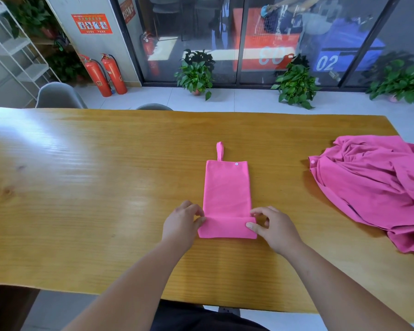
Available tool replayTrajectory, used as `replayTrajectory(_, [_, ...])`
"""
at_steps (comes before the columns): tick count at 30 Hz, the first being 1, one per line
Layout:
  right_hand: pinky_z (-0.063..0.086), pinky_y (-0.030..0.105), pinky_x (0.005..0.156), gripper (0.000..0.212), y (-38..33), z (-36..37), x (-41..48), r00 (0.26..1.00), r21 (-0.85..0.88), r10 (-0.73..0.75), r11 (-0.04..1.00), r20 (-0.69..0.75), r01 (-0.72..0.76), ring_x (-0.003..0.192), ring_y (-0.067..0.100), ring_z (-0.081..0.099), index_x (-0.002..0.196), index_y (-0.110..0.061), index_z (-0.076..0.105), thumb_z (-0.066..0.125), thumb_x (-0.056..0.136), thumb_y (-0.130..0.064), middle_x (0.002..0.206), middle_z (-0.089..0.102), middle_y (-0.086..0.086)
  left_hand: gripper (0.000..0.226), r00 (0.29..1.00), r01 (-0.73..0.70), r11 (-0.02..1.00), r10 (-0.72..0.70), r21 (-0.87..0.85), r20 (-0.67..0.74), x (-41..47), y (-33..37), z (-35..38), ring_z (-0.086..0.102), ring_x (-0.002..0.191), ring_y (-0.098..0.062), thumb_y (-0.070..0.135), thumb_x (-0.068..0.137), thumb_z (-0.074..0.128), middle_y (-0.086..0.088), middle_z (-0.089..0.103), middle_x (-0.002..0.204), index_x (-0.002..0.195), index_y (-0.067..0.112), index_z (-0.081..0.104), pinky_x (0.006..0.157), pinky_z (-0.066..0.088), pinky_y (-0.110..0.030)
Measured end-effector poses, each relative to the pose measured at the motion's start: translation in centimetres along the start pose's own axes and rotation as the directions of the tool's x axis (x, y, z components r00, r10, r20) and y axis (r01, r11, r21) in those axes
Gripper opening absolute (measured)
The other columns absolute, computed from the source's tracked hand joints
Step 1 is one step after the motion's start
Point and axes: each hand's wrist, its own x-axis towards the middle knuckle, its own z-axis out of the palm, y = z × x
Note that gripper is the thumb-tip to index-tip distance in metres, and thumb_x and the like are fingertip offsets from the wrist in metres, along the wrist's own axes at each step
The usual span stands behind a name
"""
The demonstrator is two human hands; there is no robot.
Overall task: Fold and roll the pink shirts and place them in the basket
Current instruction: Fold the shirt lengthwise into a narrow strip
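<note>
A pink cloth folded into a narrow strip [226,187] lies along the middle of the wooden table [81,187], with a small loop and a white snap at its far end. Its near end is turned over into a short roll [225,227]. My left hand [183,223] pinches the roll's left end and my right hand [276,229] pinches its right end. A heap of loose, crumpled pink shirts [378,187] lies at the table's right edge. No basket is in view.
Two grey chairs [58,96] stand behind the table's far edge. Beyond are two red fire extinguishers [103,75], several potted plants [196,75] on the tiled floor, a white shelf at the left and a glass wall.
</note>
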Motion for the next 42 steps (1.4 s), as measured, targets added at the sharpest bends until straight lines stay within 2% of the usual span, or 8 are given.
replayTrajectory(7, [0.055,0.037,0.077,0.018,1.0,3.2,-2.0,0.861,-0.464,-0.459,0.826,-0.221,0.321,0.095,0.015,0.057,0.115,-0.026,0.079,0.069,0.101,-0.034,0.117,0.069,-0.017,0.008,0.928,-0.289,0.952,0.304,0.101,-0.213,-2.7,-1.8,2.5,0.066,0.086,-0.010,0.022,0.098,0.077,0.016,0.070,0.107,0.105,0.027,0.077,0.071,0.052,-0.033])
replayTrajectory(11, [0.058,0.039,0.086,0.053,2.2,3.6,-2.6,0.897,-0.486,-0.421,0.817,-0.134,0.311,0.110,0.016,0.061,0.140,-0.023,0.067,0.074,0.094,-0.048,0.139,0.062,-0.014,0.049,0.959,-0.253,0.962,0.264,0.102,-0.107,-4.1,-2.3,2.2,0.056,0.114,-0.010,0.047,0.094,0.076,0.020,0.062,0.133,0.139,0.030,0.067,0.094,0.052,-0.031])
replayTrajectory(17, [0.051,0.033,0.100,0.049,0.9,1.6,-0.1,0.988,-0.198,-0.156,0.968,0.017,0.156,0.124,0.006,0.051,0.145,-0.043,0.059,0.066,0.098,-0.056,0.140,0.054,-0.030,0.052,0.995,-0.053,0.997,0.057,-0.058,0.079,-2.5,-1.8,1.5,0.052,0.124,-0.011,0.047,0.101,0.067,0.025,0.055,0.145,0.151,0.038,0.054,0.108,0.047,-0.037])
replayTrajectory(22, [0.042,0.025,0.088,0.046,1.2,0.0,1.1,0.984,-0.089,-0.058,0.993,0.169,0.073,0.105,0.004,0.057,0.136,-0.042,0.068,0.072,0.093,-0.058,0.127,0.067,-0.022,0.038,0.967,0.045,0.985,-0.001,-0.169,0.253,-1.1,-1.6,-0.3,0.057,0.089,0.000,0.050,0.103,0.062,0.030,0.059,0.100,0.140,0.040,0.061,0.073,0.044,-0.021])
replayTrajectory(25, [0.044,0.025,0.094,0.043,1.0,-0.4,1.0,0.978,-0.009,-0.014,1.000,0.208,0.016,0.118,0.005,0.060,0.134,-0.040,0.071,0.074,0.093,-0.055,0.130,0.069,-0.017,0.039,0.948,0.097,0.966,-0.017,-0.238,0.318,-0.1,-2.1,-0.3,0.060,0.090,0.001,0.053,0.101,0.063,0.025,0.065,0.113,0.138,0.040,0.061,0.074,0.048,-0.024])
replayTrajectory(30, [0.049,0.028,0.082,0.028,0.2,0.5,-0.1,0.994,-0.113,-0.103,0.988,0.019,0.105,0.099,0.000,0.057,0.124,-0.043,0.069,0.067,0.098,-0.054,0.120,0.057,-0.027,0.017,0.997,-0.081,0.991,0.080,-0.109,-0.013,-0.5,-0.8,0.5,0.052,0.111,-0.008,0.039,0.099,0.071,0.024,0.061,0.116,0.116,0.038,0.069,0.089,0.046,-0.032])
replayTrajectory(35, [0.053,0.026,0.073,0.014,0.2,2.8,-2.2,0.874,-0.394,-0.418,0.868,-0.248,0.304,0.093,0.009,0.059,0.109,-0.027,0.075,0.076,0.097,-0.034,0.110,0.064,-0.019,0.009,0.947,-0.231,0.970,0.242,0.073,-0.214,-2.4,-0.7,2.4,0.060,0.105,-0.016,0.029,0.102,0.068,0.020,0.068,0.111,0.107,0.031,0.075,0.084,0.047,-0.035])
replayTrajectory(42, [0.054,0.022,0.085,0.055,1.0,1.8,-2.1,0.975,-0.294,-0.219,0.935,-0.036,0.199,0.110,-0.003,0.058,0.146,-0.039,0.057,0.069,0.095,-0.056,0.141,0.049,-0.030,0.053,0.987,-0.160,0.987,0.161,0.024,-0.013,-2.5,-1.6,1.9,0.053,0.123,-0.009,0.040,0.095,0.076,0.026,0.056,0.143,0.145,0.040,0.058,0.102,0.046,-0.035])
